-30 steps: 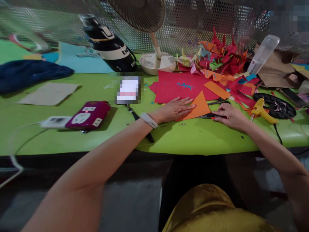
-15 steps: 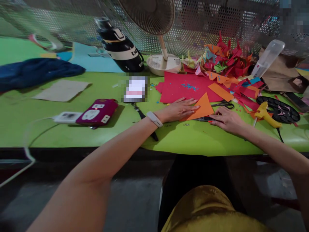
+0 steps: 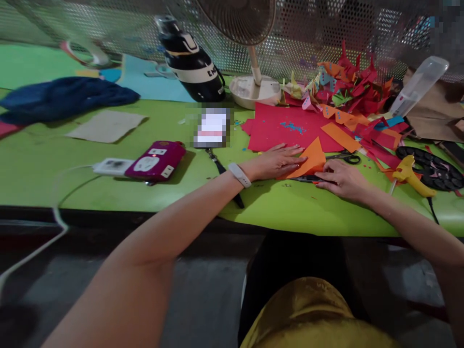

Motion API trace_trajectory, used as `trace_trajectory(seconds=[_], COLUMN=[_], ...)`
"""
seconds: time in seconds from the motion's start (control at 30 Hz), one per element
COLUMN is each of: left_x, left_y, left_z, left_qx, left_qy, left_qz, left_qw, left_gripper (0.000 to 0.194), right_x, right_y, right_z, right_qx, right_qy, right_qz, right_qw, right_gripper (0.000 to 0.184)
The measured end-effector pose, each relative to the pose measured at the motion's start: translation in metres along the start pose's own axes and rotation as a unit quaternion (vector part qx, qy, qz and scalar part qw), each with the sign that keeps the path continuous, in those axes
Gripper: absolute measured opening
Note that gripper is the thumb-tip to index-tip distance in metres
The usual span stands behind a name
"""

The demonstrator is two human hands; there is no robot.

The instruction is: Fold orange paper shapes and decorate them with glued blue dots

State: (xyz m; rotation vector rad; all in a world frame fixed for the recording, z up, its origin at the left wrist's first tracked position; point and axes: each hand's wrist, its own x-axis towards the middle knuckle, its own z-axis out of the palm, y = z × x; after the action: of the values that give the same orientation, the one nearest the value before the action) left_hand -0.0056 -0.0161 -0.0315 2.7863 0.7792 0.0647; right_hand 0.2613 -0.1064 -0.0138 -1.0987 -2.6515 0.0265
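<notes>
A pointed piece of orange paper point(image 3: 312, 158) lies in front of me, its lower right side bent up. My left hand point(image 3: 277, 162) rests palm down across the paper's left part, fingers stretched out. At the paper's lower right corner, my right hand point(image 3: 339, 180) has its thumb and fingers drawn together on the edge. A dark, slim tool point(image 3: 303, 178) lies just below the paper, partly covered; its kind is unclear. Black-handled scissors point(image 3: 350, 157) sit behind my right hand, their blades partly hidden by the paper.
Red sheets point(image 3: 286, 128) with blue bits lie behind my hands, beside a heap of folded paper point(image 3: 348, 87). A yellow glue gun point(image 3: 413, 176) lies right. Leftward are a phone point(image 3: 212, 126), a purple power strip point(image 3: 155, 161) with a cable, a bottle point(image 3: 194, 67) and a fan point(image 3: 255, 89).
The orange paper's lower right side has bent upward at my right fingers. My left hand stays flat on it. The whole view has shifted slightly.
</notes>
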Motion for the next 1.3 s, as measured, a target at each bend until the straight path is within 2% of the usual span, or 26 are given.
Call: trace_trajectory(seconds=[0.23, 0.43, 0.5, 0.57, 0.63, 0.7, 0.77, 0.83, 0.93, 1.03, 1.1, 1.17, 1.23, 1.3], left_x=[0.000, -0.001, -0.004, -0.008, -0.010, -0.011, -0.010, -0.010, -0.009, -0.009, -0.010, -0.010, -0.011, -0.013], left_y=[-0.005, -0.001, -0.001, -0.002, -0.004, -0.004, -0.003, -0.002, 0.000, -0.001, -0.003, -0.003, -0.003, -0.002], left_z=[0.005, 0.001, 0.000, 0.001, 0.003, 0.005, 0.006, 0.005, 0.005, 0.006, 0.005, 0.004, 0.001, -0.001], left_qx=[-0.006, -0.036, -0.054, -0.051, -0.037, -0.041, -0.061, -0.091, -0.143, -0.201, -0.234, -0.256, -0.269, -0.282], left_qy=[0.016, 0.012, 0.014, 0.043, 0.072, 0.085, 0.096, 0.110, 0.128, 0.143, 0.155, 0.168, 0.194, 0.221], left_qz=[0.015, -0.002, 0.006, 0.001, -0.029, -0.044, -0.049, -0.051, -0.040, -0.023, -0.016, -0.010, 0.004, 0.029], left_qw=[1.000, 0.999, 0.998, 0.998, 0.996, 0.995, 0.992, 0.988, 0.981, 0.969, 0.960, 0.952, 0.943, 0.933], left_gripper=[0.048, 0.048, 0.052, 0.064, 0.083, 0.090, 0.087, 0.078, 0.058, 0.044, 0.039, 0.034, 0.029, 0.025], right_x=[0.008, 0.006, 0.004, 0.002, 0.000, -0.001, -0.003, -0.006, -0.009, -0.011, -0.010, -0.006, -0.002, 0.002], right_y=[-0.011, -0.021, -0.016, -0.005, 0.013, 0.034, 0.053, 0.066, 0.077, 0.080, 0.079, 0.073, 0.060, 0.043], right_z=[0.007, 0.012, 0.009, 0.003, -0.004, -0.010, -0.014, -0.015, -0.012, -0.010, -0.011, -0.013, -0.014, -0.014], right_qx=[0.004, 0.011, 0.025, 0.034, 0.032, 0.005, -0.025, -0.041, -0.051, -0.065, -0.079, -0.074, -0.009, 0.125], right_qy=[-0.007, -0.008, 0.026, 0.097, 0.173, 0.207, 0.194, 0.167, 0.149, 0.146, 0.158, 0.197, 0.232, 0.208], right_qz=[0.002, -0.071, -0.077, -0.023, 0.080, 0.196, 0.289, 0.348, 0.394, 0.420, 0.422, 0.389, 0.309, 0.209], right_qw=[1.000, 0.997, 0.996, 0.994, 0.981, 0.958, 0.937, 0.922, 0.905, 0.894, 0.889, 0.897, 0.922, 0.947], right_gripper=[0.037, 0.038, 0.038, 0.038, 0.038, 0.035, 0.030, 0.025, 0.023, 0.031, 0.037, 0.038, 0.037, 0.040])
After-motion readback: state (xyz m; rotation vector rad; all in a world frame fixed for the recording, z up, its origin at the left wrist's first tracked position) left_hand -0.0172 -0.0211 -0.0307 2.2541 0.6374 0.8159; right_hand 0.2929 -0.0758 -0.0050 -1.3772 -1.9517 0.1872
